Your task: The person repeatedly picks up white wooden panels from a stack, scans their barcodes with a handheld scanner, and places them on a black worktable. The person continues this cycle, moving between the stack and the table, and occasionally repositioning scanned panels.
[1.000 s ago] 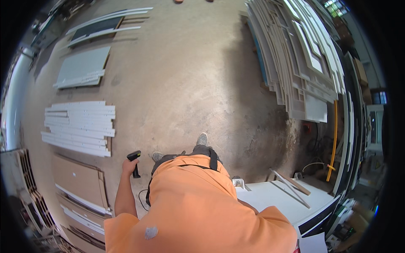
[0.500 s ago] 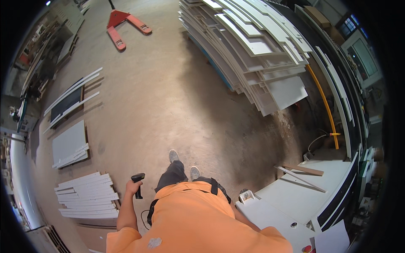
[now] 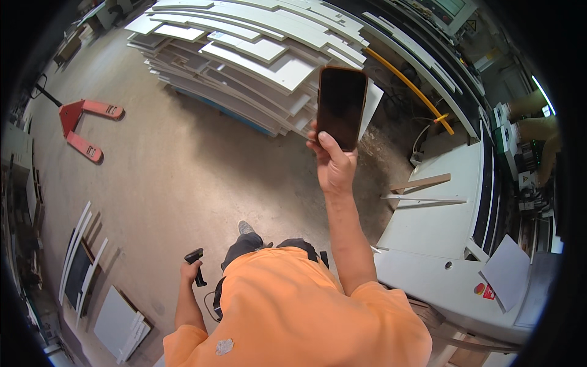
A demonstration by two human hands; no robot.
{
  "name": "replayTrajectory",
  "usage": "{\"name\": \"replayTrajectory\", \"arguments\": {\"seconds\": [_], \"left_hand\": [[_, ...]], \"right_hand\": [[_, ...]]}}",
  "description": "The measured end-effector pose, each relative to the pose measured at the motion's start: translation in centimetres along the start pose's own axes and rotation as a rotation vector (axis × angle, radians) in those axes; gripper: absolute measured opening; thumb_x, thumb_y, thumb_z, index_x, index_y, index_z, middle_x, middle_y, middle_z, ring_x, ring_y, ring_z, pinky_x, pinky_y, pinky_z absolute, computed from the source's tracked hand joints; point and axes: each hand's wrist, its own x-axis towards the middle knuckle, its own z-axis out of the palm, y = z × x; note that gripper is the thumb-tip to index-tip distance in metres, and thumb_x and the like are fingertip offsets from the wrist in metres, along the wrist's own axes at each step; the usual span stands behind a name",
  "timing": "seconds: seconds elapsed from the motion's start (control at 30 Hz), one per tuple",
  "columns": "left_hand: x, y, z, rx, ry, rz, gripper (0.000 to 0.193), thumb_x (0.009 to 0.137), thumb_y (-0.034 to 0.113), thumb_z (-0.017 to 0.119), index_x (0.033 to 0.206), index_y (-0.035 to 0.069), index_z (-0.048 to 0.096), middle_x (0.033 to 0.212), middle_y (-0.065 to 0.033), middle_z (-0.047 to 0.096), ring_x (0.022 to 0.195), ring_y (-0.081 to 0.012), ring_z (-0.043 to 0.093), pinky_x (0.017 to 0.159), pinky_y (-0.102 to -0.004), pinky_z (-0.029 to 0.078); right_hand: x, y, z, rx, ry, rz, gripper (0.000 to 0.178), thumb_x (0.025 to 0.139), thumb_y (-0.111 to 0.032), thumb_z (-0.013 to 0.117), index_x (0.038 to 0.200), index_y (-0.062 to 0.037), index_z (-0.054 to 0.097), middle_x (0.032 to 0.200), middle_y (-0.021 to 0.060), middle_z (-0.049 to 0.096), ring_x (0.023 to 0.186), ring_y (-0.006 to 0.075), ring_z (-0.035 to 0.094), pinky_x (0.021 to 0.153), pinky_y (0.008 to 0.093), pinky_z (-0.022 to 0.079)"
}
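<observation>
My right hand [image 3: 335, 164] is raised ahead of me and grips a smartphone [image 3: 342, 107] by its lower end. The phone stands upright with its dark screen toward me, and my thumb lies over its lower left edge. Down at my left side, my left hand [image 3: 191, 270] is wrapped round the grip of a black handheld barcode scanner [image 3: 195, 257]. Behind the phone, farther off, rises a tall stack of white panels [image 3: 244, 46]; the phone covers part of its right end.
A red pallet jack [image 3: 72, 116] stands on the floor at the left. White strips [image 3: 74, 251] and a white panel stack [image 3: 119, 321] lie at the lower left. To my right is a white machine table [image 3: 440, 214] with loose strips [image 3: 428, 199]; a yellow pipe [image 3: 406, 88] runs beyond it.
My right arm has come up into view with the phone in hand. I have turned to the right, so the surroundings have shifted left. The scanner stays in my left hand.
</observation>
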Motion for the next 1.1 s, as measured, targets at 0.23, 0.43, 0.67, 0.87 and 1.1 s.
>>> {"name": "replayTrajectory", "arguments": {"seconds": [0.23,0.43,0.67,0.87,1.1], "left_hand": [[9.5,8.9,-7.0,-0.071,0.051,0.038,0.040,0.073,0.033,0.076,0.082,-0.006,0.072,0.077,-0.0141,0.070,0.073,-0.0238,0.068,0.069,-0.0400,0.053],[12.5,10.5,-6.4,-0.009,0.041,-0.027,0.045,0.071,0.035,0.077,0.083,-0.008,0.072,0.078,-0.0152,0.071,0.074,-0.0235,0.068,0.069,-0.0401,0.053],[12.9,10.9,-5.9,0.005,-0.007,-0.319,0.047,0.069,0.035,0.080,0.086,-0.008,0.073,0.085,-0.0161,0.073,0.078,-0.0255,0.070,0.072,-0.0401,0.055],[16.5,15.3,-6.9,-0.106,0.053,-0.291,0.045,0.070,0.034,0.080,0.085,-0.008,0.073,0.081,-0.0149,0.072,0.076,-0.0245,0.069,0.070,-0.0397,0.053],[26.1,23.8,-12.1,-0.006,0.043,-0.090,0.041,0.070,0.034,0.077,0.080,-0.006,0.073,0.072,-0.0138,0.070,0.071,-0.0247,0.068,0.068,-0.0405,0.053]], "right_hand": [[7.2,2.4,15.1,0.178,-0.249,-0.012,0.030,0.094,-0.007,0.068,0.122,0.0045,0.065,0.109,0.0210,0.073,0.088,0.0250,0.076,0.076,0.0345,0.064],[12.2,6.5,20.3,0.195,-0.279,0.078,0.024,0.096,-0.008,0.067,0.117,0.0048,0.068,0.105,0.0188,0.073,0.088,0.0251,0.076,0.076,0.0342,0.064],[21.4,11.1,23.2,0.229,-0.324,0.050,0.019,0.093,-0.004,0.070,0.108,0.0079,0.068,0.095,0.0155,0.074,0.085,0.0237,0.075,0.077,0.0371,0.063],[29.2,14.3,24.6,0.245,-0.370,0.082,0.020,0.094,-0.005,0.070,0.110,0.0072,0.068,0.098,0.0156,0.074,0.087,0.0247,0.075,0.077,0.0371,0.062],[33.8,19.6,27.9,0.278,-0.375,0.190,0.027,0.093,-0.004,0.071,0.116,0.0077,0.064,0.099,0.0168,0.074,0.088,0.0268,0.075,0.077,0.0369,0.062]]}}
